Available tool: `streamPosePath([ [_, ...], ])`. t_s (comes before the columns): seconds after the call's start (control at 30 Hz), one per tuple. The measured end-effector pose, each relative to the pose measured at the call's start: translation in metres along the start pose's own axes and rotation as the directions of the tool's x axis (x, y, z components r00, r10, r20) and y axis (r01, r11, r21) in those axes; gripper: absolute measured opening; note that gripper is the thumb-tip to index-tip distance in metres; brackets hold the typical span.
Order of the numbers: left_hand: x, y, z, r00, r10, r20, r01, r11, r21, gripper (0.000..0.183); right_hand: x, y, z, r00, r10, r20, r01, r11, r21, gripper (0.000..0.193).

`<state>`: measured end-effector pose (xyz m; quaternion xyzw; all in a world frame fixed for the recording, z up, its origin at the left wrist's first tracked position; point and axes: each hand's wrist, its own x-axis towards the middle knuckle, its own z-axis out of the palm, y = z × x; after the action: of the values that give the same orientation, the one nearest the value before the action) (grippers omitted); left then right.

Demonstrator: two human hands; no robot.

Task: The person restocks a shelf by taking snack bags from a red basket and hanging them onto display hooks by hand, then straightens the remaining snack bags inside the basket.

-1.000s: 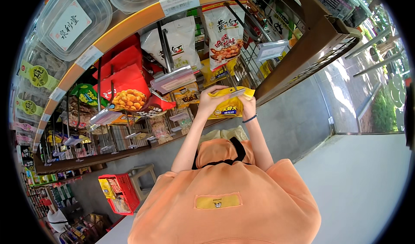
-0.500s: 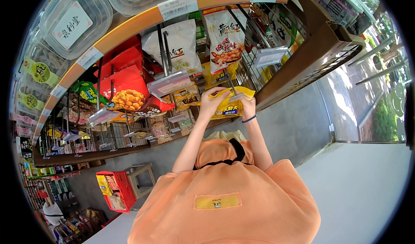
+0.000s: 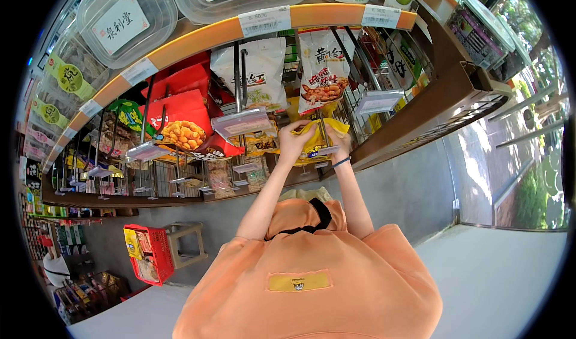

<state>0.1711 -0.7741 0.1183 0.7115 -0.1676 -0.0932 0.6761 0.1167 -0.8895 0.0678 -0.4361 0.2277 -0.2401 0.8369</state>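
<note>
Both my hands are at a yellow snack bag (image 3: 309, 136) on a metal display hook, near the lower front of the rack. My left hand (image 3: 293, 142) pinches the bag's upper left edge. On the other side, my right hand (image 3: 339, 143) grips the upper right edge and wears a dark blue band at the wrist. The hook's prong runs between my hands, ending in a clear tag holder (image 3: 326, 151) in front of the bag. Whether the bag's hole is around the prong I cannot tell. Just above hangs a white peanut bag (image 3: 324, 69).
Red snack bags (image 3: 182, 114) and a white bag (image 3: 255, 69) hang to the left on protruding hooks. Clear plastic tubs (image 3: 123, 21) stand on the shelf above. A brown rack end (image 3: 438, 108) is at right. A red basket (image 3: 157, 249) sits beside a stool (image 3: 186, 243) on the floor.
My view has shifted slightly, so the rack sits a little lower and to the right. The yellow bag is farther back along the hook; the tag holder now shows in front of it.
</note>
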Motion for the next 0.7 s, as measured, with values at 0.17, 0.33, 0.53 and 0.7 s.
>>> streamPosePath([
  [0.17, 0.012, -0.014, 0.004, 0.997, 0.000, -0.077, 0.000, 1.000, 0.008, 0.026, 0.018, 0.006, 0.004, 0.998, -0.037, 0.058, 0.036, 0.999, 0.002, 0.024],
  [0.33, 0.021, -0.021, 0.013, 0.986, -0.004, -0.168, 0.006, 1.000, 0.009, 0.030, 0.041, 0.015, -0.005, 0.995, -0.060, 0.084, 0.060, 0.998, 0.005, 0.021],
  [0.53, 0.021, -0.014, 0.016, 0.978, 0.063, -0.201, -0.053, 0.997, 0.052, 0.025, 0.046, 0.013, -0.001, 0.984, -0.082, 0.157, 0.078, 0.996, 0.031, 0.023],
  [0.7, 0.022, -0.016, 0.015, 0.972, 0.022, -0.235, -0.018, 1.000, 0.018, 0.025, 0.050, 0.011, 0.004, 0.979, -0.083, 0.187, 0.078, 0.996, 0.034, 0.024],
])
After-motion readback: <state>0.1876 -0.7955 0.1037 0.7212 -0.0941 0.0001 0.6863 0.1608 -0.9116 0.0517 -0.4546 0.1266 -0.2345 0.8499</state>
